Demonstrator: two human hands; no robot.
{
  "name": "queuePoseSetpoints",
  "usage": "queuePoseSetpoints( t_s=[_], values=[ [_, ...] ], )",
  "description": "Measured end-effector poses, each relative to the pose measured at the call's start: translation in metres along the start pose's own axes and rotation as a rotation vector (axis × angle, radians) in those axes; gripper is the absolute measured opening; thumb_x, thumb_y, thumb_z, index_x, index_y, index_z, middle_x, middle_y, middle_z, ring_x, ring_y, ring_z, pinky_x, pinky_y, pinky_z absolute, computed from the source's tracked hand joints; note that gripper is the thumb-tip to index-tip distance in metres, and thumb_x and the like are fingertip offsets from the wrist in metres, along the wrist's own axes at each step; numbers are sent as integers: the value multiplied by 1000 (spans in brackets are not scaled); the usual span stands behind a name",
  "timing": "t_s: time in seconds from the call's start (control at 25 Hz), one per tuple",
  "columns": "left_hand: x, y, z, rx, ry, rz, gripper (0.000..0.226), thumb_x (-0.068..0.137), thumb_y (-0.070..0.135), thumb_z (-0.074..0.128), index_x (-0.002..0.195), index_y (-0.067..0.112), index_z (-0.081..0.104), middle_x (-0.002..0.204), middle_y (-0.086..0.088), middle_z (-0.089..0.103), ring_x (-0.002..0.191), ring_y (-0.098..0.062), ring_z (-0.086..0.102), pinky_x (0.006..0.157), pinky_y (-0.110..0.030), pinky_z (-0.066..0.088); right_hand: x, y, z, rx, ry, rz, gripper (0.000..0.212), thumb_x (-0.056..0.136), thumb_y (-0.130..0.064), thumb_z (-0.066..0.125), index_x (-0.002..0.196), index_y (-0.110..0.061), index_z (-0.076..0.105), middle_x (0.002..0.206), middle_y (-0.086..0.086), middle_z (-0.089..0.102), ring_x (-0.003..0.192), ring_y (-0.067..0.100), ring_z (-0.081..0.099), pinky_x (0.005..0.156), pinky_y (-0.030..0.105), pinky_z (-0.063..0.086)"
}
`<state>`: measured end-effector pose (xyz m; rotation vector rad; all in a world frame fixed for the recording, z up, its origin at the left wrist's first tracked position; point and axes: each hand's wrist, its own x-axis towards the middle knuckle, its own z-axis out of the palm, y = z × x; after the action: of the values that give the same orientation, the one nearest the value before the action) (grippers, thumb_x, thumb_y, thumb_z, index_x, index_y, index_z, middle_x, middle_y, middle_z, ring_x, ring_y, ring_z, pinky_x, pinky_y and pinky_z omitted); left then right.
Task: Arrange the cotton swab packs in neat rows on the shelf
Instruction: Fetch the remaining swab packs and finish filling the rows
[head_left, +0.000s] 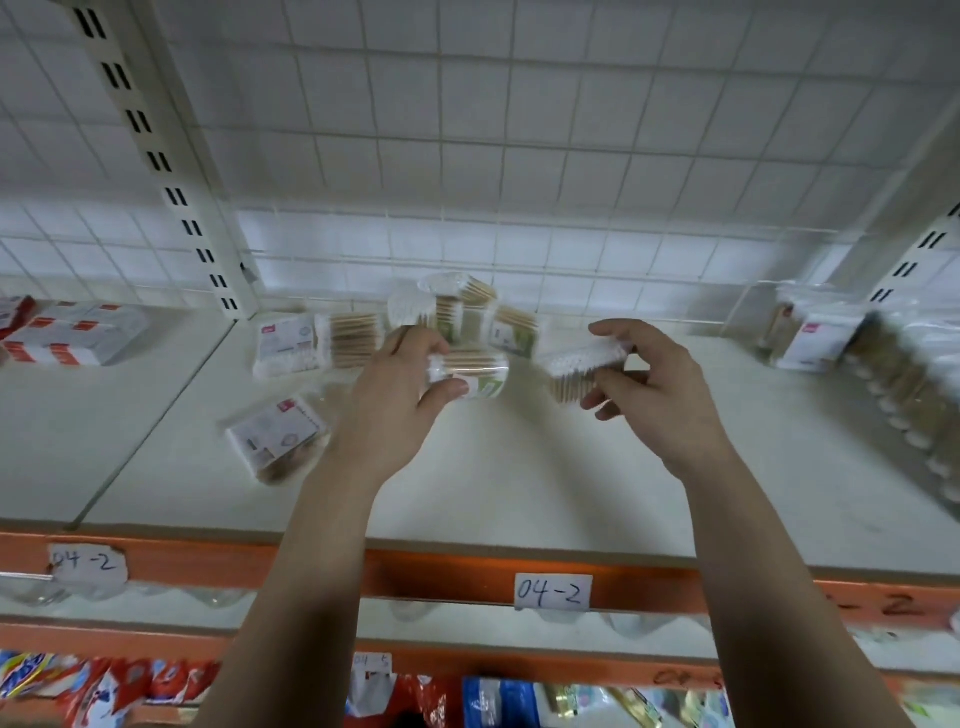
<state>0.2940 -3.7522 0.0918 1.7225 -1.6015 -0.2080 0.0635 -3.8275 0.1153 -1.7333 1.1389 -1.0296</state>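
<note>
Left hand (400, 400) wraps its fingers (444, 391) round one pack (475, 370); right hand (654, 389) pinches a second pack (576, 366); both held above the shelf (519, 488), likely for lining up apart from the jumbled heap (457, 309) behind.

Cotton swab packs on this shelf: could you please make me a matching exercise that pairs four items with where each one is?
Items:
1. green-label tub
2. white-tipped pack
3. pink-label flat pack
4. red-and-white packs

Places:
a. lying alone towards the front left of the shelf
b. held in the right hand
c. in the neighbouring bay, far left
d. held in the left hand

Pairs: 1-d, 2-b, 3-a, 4-c
</note>
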Motion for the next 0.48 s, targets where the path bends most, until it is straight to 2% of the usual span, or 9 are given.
queuePoseSetpoints(
  t_s=[0.08,0.16,0.2,0.24,0.32,0.4,0.48],
  values=[
    [4,20,17,-34,-1,3,32,89,29,63,116,16,52,116,3,53,101,-13,51,79,-27,40,0,8,-25,-38,-47,13,22,87,-10,58,104,-22,64,100,3,64,66,18,68,60,26,53],
    [9,40,35,-60,-3,12,30,89,30,64,113,17,52,113,5,53,98,-12,51,82,-30,45,2,17,-49,-119,-68,23,7,86,-26,65,91,-22,65,89,0,66,67,16,65,60,24,48],
    [11,49,43,-70,-5,14,29,88,30,65,111,17,52,110,6,52,97,-11,51,84,-32,47,4,23,-61,-188,-50,3,12,84,-31,68,83,-21,63,83,-1,65,67,15,63,60,23,46],
    [14,60,53,-77,-8,17,28,88,30,66,110,17,53,108,7,51,97,-10,51,85,-33,48,7,29,-75,-268,-26,-29,16,82,-32,70,78,-19,61,80,-1,63,67,13,60,60,22,44],
    [20,80,72,-83,-10,37,27,86,29,67,107,20,53,106,8,51,99,-11,51,85,-35,49,14,37,-107,-367,-6,-82,14,79,-24,71,77,-17,59,86,0,61,66,8,54,58,16,39],
    [26,99,91,-81,-16,60,27,86,29,68,106,21,53,106,9,51,99,-11,51,85,-35,49,24,40,-141,-409,-31,-83,18,76,-14,70,86,-20,57,98,-1,56,61,6,51,50,11,36],
    [30,113,105,-75,-17,72,28,85,28,69,107,20,54,106,9,51,99,-12,51,83,-33,48,37,39,-174,-500,-57,-79,33,74,-9,70,98,-24,54,100,-3,53,66,4,51,51,12,38]
  ],
)
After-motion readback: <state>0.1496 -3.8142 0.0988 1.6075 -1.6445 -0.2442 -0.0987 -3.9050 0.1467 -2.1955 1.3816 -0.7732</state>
